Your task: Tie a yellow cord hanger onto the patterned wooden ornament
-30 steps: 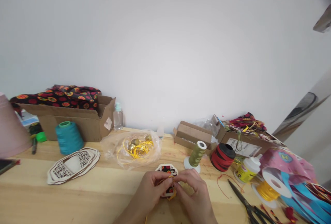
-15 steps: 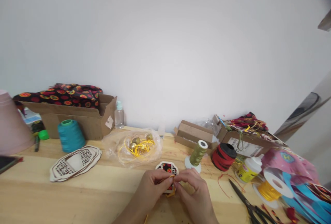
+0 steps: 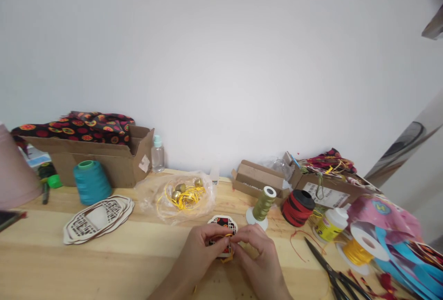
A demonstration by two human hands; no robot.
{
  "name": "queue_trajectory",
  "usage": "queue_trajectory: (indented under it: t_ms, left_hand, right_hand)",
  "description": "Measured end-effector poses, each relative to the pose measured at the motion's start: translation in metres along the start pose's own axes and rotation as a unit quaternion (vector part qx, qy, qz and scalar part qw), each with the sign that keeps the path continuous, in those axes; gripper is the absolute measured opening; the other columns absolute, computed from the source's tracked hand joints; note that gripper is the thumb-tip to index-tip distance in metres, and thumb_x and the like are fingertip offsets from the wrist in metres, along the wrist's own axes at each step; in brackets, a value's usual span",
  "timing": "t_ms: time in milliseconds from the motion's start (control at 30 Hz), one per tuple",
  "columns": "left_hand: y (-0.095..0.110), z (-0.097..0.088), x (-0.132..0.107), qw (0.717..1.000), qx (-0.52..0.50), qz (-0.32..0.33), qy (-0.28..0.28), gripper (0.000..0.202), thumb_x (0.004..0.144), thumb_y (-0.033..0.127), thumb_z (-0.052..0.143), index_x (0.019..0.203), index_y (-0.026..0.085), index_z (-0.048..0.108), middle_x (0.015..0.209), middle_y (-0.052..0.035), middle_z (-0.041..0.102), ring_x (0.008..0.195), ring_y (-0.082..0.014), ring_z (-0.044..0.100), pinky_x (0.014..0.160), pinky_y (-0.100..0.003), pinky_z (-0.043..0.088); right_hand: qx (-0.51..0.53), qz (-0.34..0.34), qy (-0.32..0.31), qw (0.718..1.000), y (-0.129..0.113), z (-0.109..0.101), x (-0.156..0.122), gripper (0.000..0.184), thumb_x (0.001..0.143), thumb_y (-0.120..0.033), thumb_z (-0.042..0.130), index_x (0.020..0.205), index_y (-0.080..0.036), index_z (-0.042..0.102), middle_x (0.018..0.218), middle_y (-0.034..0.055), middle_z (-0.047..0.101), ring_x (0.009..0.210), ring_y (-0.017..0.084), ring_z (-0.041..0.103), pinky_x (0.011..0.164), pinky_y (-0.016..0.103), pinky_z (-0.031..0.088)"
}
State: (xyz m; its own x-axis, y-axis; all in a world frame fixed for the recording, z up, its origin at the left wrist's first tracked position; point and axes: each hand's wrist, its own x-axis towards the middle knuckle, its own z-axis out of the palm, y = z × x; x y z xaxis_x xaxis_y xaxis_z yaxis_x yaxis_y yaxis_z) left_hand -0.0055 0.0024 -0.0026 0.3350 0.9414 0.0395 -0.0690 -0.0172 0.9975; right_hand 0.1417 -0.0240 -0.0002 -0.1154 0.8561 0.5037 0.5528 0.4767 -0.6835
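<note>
Both hands meet over a small white fretwork plaque point(image 3: 222, 219) backed with black and red patterned fabric. My left hand point(image 3: 204, 249) pinches a yellow cord point(image 3: 227, 235) between thumb and forefinger. Close against it, my right hand point(image 3: 258, 256) pinches the same cord with its fingertips. A loose bit of the cord hangs just below the fingertips, over the plaque's lower edge. The fingers hide much of the plaque's middle and right side.
Behind the hands lie a plastic bag point(image 3: 175, 198) with bells on yellow cord and a green thread spool point(image 3: 264, 205). Black scissors point(image 3: 334, 272) and a yellow cord spool point(image 3: 362, 247) are on the right. Stacked wooden cut-outs point(image 3: 98, 219) and a teal thread cone point(image 3: 92, 182) are on the left.
The whole view has shifted slightly, so things sit a little further left. Both hands keep their pinch on the cord, with hardly any movement of the fingers.
</note>
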Motion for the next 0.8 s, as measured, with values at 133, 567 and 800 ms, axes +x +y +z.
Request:
queue_trajectory:
  t_ms: [133, 567, 800]
  left_hand:
    - [-0.001, -0.001, 0.0, 0.998, -0.057, -0.025, 0.016, 0.031, 0.061, 0.019, 0.064, 0.092, 0.015, 0.062, 0.074, -0.0026, 0.064, 0.068, -0.0155, 0.057, 0.063, -0.025, 0.046]
    - [0.01, -0.001, -0.003, 0.998, -0.046, -0.013, 0.029, 0.033, 0.065, 0.021, 0.061, 0.097, 0.016, 0.059, 0.073, -0.002, 0.065, 0.066, -0.0141, 0.057, 0.058, -0.022, 0.046]
    - [0.01, -0.001, -0.004, 1.0, -0.025, -0.009, 0.011, 0.034, 0.067, 0.021, 0.058, 0.1, 0.015, 0.057, 0.078, -0.0038, 0.066, 0.07, -0.0166, 0.058, 0.063, -0.026, 0.046]
  right_hand:
    - [-0.003, 0.013, 0.0, 1.0, -0.001, 0.0, 0.0, 0.01, 0.069, -0.013, 0.057, 0.069, -0.022, 0.062, 0.069, 0.0004, 0.062, 0.069, 0.015, 0.054, 0.065, 0.025, 0.041]
    - [0.059, 0.083, 0.002, 0.995, -0.004, 0.0, 0.003, 0.009, 0.07, -0.019, 0.057, 0.067, -0.021, 0.065, 0.069, 0.0023, 0.064, 0.069, 0.016, 0.056, 0.065, 0.026, 0.044]
    - [0.082, 0.081, 0.013, 0.993, -0.007, -0.001, 0.005, 0.009, 0.07, -0.019, 0.058, 0.07, -0.02, 0.067, 0.068, 0.0036, 0.064, 0.066, 0.016, 0.057, 0.062, 0.026, 0.046]
